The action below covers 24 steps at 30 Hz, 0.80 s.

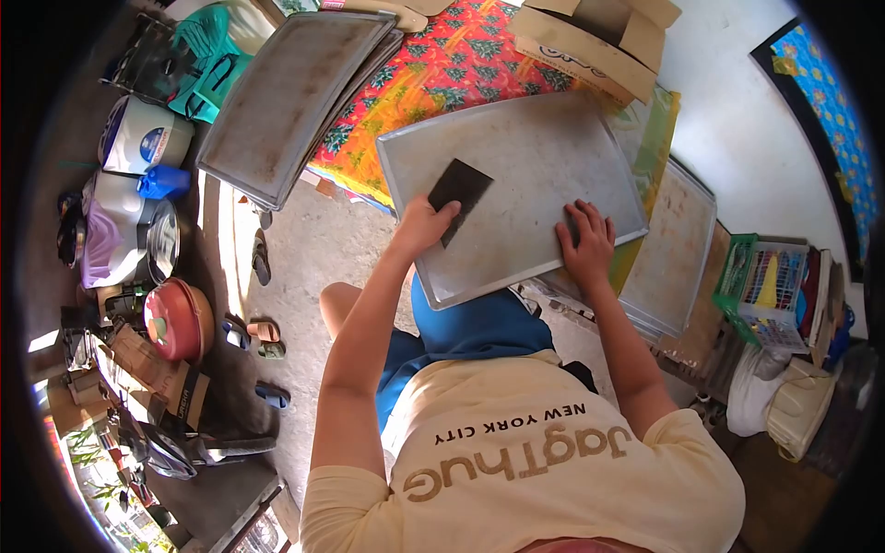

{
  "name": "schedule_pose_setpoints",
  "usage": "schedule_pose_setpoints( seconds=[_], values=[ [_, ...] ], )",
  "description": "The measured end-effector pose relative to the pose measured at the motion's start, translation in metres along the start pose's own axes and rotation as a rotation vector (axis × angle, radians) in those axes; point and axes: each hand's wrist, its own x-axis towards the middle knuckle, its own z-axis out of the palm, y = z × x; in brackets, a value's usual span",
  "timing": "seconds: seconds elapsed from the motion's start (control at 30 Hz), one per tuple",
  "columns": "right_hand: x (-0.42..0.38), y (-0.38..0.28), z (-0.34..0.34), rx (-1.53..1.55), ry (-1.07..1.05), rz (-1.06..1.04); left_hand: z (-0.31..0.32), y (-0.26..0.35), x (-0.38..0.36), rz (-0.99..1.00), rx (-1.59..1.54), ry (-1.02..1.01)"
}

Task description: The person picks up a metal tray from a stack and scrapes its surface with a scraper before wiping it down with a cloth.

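A large grey metal baking tray [525, 175] lies tilted across my lap, its far side over the table. My left hand [428, 224] grips a black, flat rectangular piece [461, 192] by its near edge, thumb on top. That piece rests against the left part of the tray; its material is unclear. On the tray's right side, near the rim, my right hand [587, 241] lies with fingers stretched out and holds nothing. Faint brownish stains show on the tray's surface.
More trays stand stacked at the upper left [300, 92] and at the right [673, 249]. A cardboard box [581, 51] sits on the red patterned tablecloth [442, 64]. Green and clear baskets [765, 286] are far right. Slippers [263, 330] and a red container [172, 318] lie left.
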Motion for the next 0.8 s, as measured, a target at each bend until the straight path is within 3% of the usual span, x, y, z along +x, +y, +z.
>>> schedule_pose_setpoints(
  seconds=[0.07, 0.17, 0.27, 0.37, 0.47, 0.57, 0.67, 0.77, 0.8],
  values=[
    [0.0, 0.001, 0.001, 0.001, 0.011, -0.005, 0.001, -0.016, 0.002, 0.116, -0.077, 0.1],
    [-0.002, 0.001, 0.002, -0.002, 0.012, -0.006, -0.008, 0.007, -0.017, 0.005, -0.016, -0.108],
    [0.0, 0.001, 0.001, -0.003, 0.01, -0.011, -0.003, -0.009, -0.013, 0.112, -0.161, 0.082],
    [-0.003, 0.001, 0.002, -0.007, 0.006, -0.005, -0.01, -0.006, -0.022, 0.052, -0.026, -0.134],
    [0.0, 0.001, 0.001, -0.011, 0.012, -0.015, -0.009, -0.007, -0.029, 0.072, -0.116, 0.07],
    [-0.002, 0.0, 0.002, -0.005, 0.011, -0.008, -0.009, -0.028, -0.032, 0.064, -0.037, -0.047],
    [0.0, 0.0, 0.001, -0.008, 0.012, -0.015, -0.006, -0.014, -0.046, 0.049, -0.086, 0.1],
    [-0.002, 0.0, 0.002, -0.01, 0.011, -0.009, -0.009, -0.02, -0.049, 0.013, -0.092, -0.034],
    [-0.001, 0.001, 0.001, -0.011, 0.01, -0.014, -0.006, -0.02, -0.051, 0.05, -0.079, 0.026]
  ],
)
